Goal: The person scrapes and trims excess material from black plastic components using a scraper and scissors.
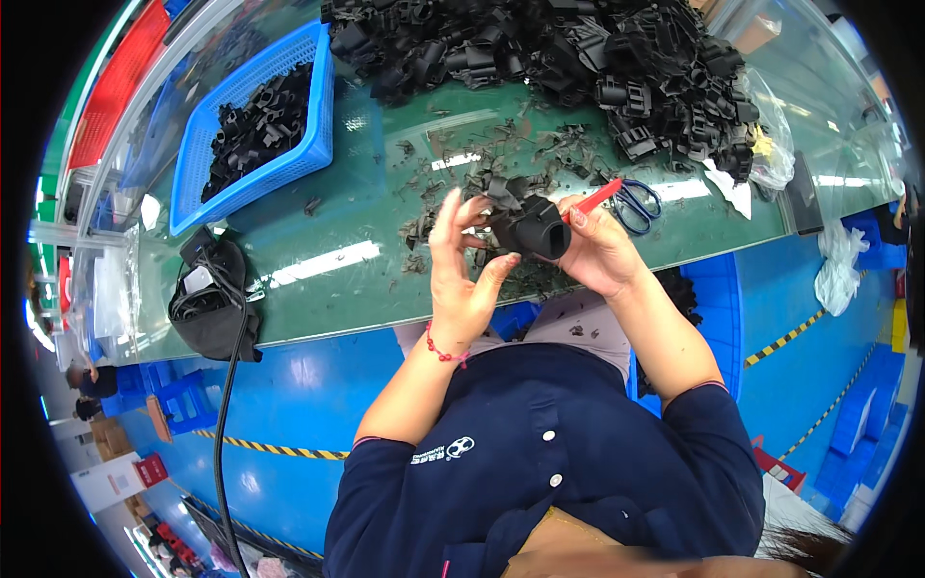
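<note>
A hollow black plastic part (536, 231) with a round opening is held between my two hands over the green worktable. My left hand (461, 287) is on its left side, with the thumb against its lower edge and the fingers curved around; one finger stands out, slightly blurred. My right hand (599, 252) is close against the part's right side. Its thumb and fingers are closed on a slim red tool (597, 197), whose working end I cannot make out. Blue-handled scissors (636, 207) lie just beyond that hand.
Heaped black plastic parts (540, 48) cover the far side. A blue basket (323, 106) at the left holds more. Dark scraps (414, 231) litter the green tabletop (385, 299). A black pouch with a cable (212, 299) lies at the left edge; a clear plastic bag (771, 135) is far right.
</note>
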Demonstrator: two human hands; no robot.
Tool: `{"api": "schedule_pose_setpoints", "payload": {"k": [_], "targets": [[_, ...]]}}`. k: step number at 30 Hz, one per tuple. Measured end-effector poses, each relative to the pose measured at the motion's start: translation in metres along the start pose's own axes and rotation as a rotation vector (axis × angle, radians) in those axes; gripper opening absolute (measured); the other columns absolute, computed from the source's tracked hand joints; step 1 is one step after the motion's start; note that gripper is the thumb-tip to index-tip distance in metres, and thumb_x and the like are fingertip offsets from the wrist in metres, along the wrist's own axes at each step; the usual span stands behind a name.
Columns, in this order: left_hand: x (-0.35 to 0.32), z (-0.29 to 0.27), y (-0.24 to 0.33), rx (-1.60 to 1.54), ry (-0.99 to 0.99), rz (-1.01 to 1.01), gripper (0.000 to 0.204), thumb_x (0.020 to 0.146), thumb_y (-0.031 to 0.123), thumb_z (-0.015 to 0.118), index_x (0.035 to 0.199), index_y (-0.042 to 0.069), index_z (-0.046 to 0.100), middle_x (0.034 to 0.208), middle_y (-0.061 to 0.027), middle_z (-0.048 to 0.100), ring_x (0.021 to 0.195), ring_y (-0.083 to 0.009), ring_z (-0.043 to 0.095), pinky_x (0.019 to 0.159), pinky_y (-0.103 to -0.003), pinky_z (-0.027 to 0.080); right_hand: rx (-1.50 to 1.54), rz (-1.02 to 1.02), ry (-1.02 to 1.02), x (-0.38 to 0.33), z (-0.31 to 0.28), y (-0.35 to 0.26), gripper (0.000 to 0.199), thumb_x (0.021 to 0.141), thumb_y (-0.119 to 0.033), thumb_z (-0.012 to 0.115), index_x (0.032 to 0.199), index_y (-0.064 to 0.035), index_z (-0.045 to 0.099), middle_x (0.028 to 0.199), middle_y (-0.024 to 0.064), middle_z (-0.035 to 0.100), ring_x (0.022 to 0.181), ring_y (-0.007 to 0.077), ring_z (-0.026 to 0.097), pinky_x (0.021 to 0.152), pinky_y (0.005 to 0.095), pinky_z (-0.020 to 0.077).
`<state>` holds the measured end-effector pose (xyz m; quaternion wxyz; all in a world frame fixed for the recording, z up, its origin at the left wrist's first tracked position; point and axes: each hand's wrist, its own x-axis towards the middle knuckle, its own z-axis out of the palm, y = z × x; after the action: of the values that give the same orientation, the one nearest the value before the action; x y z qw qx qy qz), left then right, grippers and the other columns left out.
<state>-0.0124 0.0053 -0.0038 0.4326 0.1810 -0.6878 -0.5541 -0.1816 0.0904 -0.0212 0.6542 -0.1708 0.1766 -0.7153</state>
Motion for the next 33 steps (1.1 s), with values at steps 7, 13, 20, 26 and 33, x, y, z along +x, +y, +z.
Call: {"api": "schedule_pose_setpoints", "payload": {"k": [7, 13, 20, 26, 33], "targets": [[0.01, -0.007, -0.002, -0.191, -0.115, -0.168, 0.084, 0.063, 0.027, 0.082, 0.131, 0.004, 0.038, 0.132, -0.0102, 0.038, 0.121, -0.0222, 0.036, 0.095, -0.036, 0.034, 0.115, 0.148, -0.006, -0.009, 0.002, 0.009, 0.032, 0.089, -0.018, 0.056, 0.116, -0.0028, 0.05, 0.11, 0.0135, 0.058, 0.099, 0.0264, 0.06, 0.086, 0.0425, 0.0509], [0.005, -0.005, -0.003, -0.564, 0.1, -0.415, 0.066, 0.064, 0.013, 0.08, 0.121, 0.005, 0.047, 0.12, -0.0046, 0.049, 0.101, -0.0137, 0.047, 0.086, -0.026, 0.041, 0.069, 0.08, 0.041, -0.009, 0.005, 0.013, 0.026, 0.088, -0.015, 0.056, 0.11, -0.0021, 0.054, 0.106, 0.0104, 0.06, 0.092, 0.0229, 0.062, 0.082, 0.0377, 0.0535], [0.035, -0.029, 0.022, 0.428, 0.344, 0.438, 0.048, 0.072, 0.004, 0.07, 0.115, 0.003, 0.048, 0.132, -0.0152, 0.036, 0.116, -0.0223, 0.04, 0.091, -0.035, 0.037, 0.37, 0.05, 0.079, -0.014, -0.02, 0.022, 0.026, 0.092, -0.014, 0.05, 0.113, 0.0013, 0.051, 0.112, 0.0167, 0.055, 0.101, 0.0308, 0.058, 0.08, 0.0339, 0.0567], [0.008, -0.03, 0.006, -0.277, -0.124, -0.51, 0.055, 0.079, 0.015, 0.068, 0.126, 0.004, 0.042, 0.128, -0.0088, 0.043, 0.121, -0.0198, 0.039, 0.098, -0.033, 0.034, 0.513, 0.127, 0.127, -0.019, 0.0, 0.03, 0.027, 0.092, -0.017, 0.049, 0.112, 0.0011, 0.052, 0.11, 0.0154, 0.056, 0.095, 0.0297, 0.06, 0.083, 0.0399, 0.0553], [-0.003, -0.012, 0.017, -0.565, -0.163, -0.283, 0.057, 0.07, -0.013, 0.066, 0.119, 0.002, 0.041, 0.129, -0.0157, 0.044, 0.117, -0.0221, 0.046, 0.091, -0.034, 0.046, -0.025, -0.002, 0.214, -0.028, 0.019, 0.01, 0.019, 0.088, -0.018, 0.057, 0.102, -0.0047, 0.059, 0.114, 0.0109, 0.056, 0.105, 0.0228, 0.054, 0.085, 0.0392, 0.0474]]}}
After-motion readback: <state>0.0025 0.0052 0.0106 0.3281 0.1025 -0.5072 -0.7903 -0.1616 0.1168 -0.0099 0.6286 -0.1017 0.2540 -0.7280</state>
